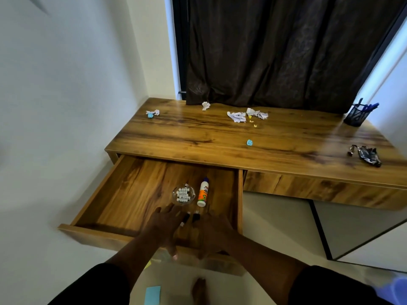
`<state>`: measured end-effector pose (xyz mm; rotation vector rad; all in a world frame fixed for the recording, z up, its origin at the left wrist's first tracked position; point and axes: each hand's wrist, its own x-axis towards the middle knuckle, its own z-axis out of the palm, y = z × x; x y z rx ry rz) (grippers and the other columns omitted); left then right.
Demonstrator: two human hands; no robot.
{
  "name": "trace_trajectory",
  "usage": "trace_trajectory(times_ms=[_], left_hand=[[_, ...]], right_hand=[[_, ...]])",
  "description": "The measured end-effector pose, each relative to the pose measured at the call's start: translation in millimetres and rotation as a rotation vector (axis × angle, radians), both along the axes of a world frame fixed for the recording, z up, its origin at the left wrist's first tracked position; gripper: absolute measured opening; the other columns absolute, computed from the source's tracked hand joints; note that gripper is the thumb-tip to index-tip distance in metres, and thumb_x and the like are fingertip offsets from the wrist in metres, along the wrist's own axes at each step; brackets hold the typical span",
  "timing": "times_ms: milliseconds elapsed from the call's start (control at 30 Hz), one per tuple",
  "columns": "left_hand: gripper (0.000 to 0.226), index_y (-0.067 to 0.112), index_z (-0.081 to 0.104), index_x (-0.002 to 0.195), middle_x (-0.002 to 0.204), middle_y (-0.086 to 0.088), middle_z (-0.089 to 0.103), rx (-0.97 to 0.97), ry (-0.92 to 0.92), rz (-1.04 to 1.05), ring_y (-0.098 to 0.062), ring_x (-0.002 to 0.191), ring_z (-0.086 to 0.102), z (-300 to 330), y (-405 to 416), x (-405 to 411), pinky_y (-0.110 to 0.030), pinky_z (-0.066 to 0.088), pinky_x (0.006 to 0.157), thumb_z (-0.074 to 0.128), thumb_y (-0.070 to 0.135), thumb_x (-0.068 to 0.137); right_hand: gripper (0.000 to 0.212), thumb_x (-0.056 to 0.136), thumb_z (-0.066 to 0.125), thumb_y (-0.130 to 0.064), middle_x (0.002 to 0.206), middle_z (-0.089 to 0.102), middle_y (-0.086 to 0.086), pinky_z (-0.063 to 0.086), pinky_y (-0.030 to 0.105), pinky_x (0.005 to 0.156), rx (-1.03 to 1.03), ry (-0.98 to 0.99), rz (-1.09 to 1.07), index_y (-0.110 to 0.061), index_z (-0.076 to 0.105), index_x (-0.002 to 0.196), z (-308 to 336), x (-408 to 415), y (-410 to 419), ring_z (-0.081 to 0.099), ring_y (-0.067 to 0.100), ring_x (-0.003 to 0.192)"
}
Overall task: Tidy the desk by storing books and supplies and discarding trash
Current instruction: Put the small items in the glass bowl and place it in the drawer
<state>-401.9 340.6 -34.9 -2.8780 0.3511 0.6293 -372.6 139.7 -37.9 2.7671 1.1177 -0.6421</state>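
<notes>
Both hands reach into the open drawer [92, 208]; the left hand [164, 223] has fingers spread, and the right hand's [214, 230] fingers are too blurred to tell. Between them lie small dark items [191, 217], possibly markers. Just beyond, the glass dish [184, 194] looks fragile and the glue bottle [202, 192] light and rigid, best gripped mid-body.

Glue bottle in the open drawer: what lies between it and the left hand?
In the head view, a clear glass dish of small white tubes sits between the glue bottle and the left hand.
</notes>
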Motion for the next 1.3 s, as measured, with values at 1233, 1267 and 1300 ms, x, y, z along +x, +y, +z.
trace_trajectory(times_ms=[1233,1267,1300], left_hand=[[0.165,-0.005,-0.027,0.152,0.160,-0.027,-0.031,0.201,-0.169,0.004,-0.041,0.152,-0.024,-9.8,3.1,211.7,-0.056,-0.011,0.124,0.067,0.091,0.056],[0.165,-0.005,-0.027,0.152,0.161,-0.027,-0.031,0.194,-0.173,0.016,-0.041,0.152,-0.023,-9.0,2.3,214.3,-0.055,-0.009,0.125,0.067,0.091,0.056],[0.163,-0.005,-0.027,0.152,0.162,-0.027,-0.029,0.188,-0.176,0.032,-0.041,0.153,-0.022,-8.1,1.7,216.9,-0.054,-0.008,0.125,0.067,0.090,0.058]], right_hand=[[0.166,0.046,0.080,-0.084,0.163,-0.027,0.022,-0.005,0.065,0.121,0.008,-0.202,-0.263,-0.016,-0.021,0.159,-22.9,210.0,9.5,-0.021,0.046,0.152],[0.166,0.047,0.080,-0.085,0.163,-0.026,0.023,-0.005,0.065,0.121,0.003,-0.204,-0.276,-0.015,-0.022,0.158,-22.6,214.4,9.2,-0.020,0.046,0.152],[0.166,0.048,0.079,-0.084,0.164,-0.025,0.024,-0.005,0.065,0.122,-0.003,-0.199,-0.289,-0.014,-0.022,0.158,-21.4,218.5,8.8,-0.019,0.047,0.152]])
